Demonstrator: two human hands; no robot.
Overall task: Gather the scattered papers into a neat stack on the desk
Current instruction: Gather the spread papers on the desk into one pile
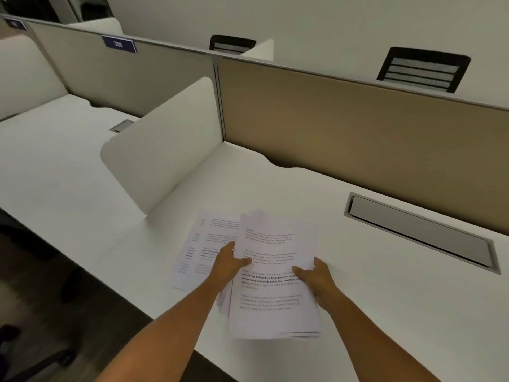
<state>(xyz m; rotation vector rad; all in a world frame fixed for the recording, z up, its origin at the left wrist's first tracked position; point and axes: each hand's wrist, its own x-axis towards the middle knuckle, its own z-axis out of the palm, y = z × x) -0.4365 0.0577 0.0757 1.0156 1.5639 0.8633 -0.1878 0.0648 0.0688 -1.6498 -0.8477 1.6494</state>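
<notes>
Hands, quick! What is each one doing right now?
Left hand: grips the left edge of the paper stack, thumb on top.
Right hand: grips the same stack's right edge, thumb on top.

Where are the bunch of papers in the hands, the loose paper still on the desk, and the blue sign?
bunch of papers (271, 244): head view, upper part of the top printed sheet.
loose paper (205, 238): head view, its middle, left of the bunch.
blue sign (119, 44): head view, centre, on the numbers.
</notes>
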